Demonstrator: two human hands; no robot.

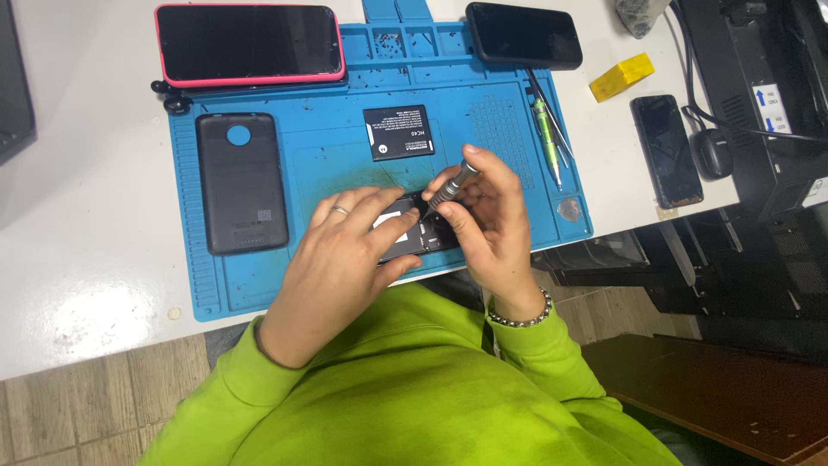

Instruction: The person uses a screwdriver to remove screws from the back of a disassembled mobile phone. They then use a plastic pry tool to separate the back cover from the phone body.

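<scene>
The opened phone (pixel 418 233) lies on the blue repair mat (pixel 328 164) at the near edge of the bench (pixel 78 242), its long axis running from 9 o'clock to 3 o'clock, directly under both hands. The left hand (pixel 345 250) lies flat over its left half, fingers (pixel 379 211) spread and pressing down, thumb hooked on the near edge. The right hand (pixel 487 216) has its fingers clenched on a small grey screwdriver (pixel 450 188), which leans toward 1 o'clock with its tip down on the phone's upper middle, just beside the left fingertips. So the phone is at 6 o'clock from the right fingers, touching the tip.

At 12 o'clock from the hands lies 1 loose black battery (pixel 398 132); at 9 o'clock, well apart, 1 dark back cover (pixel 241 183). A green-handled tool (pixel 545 129) rests at 2 o'clock.
</scene>
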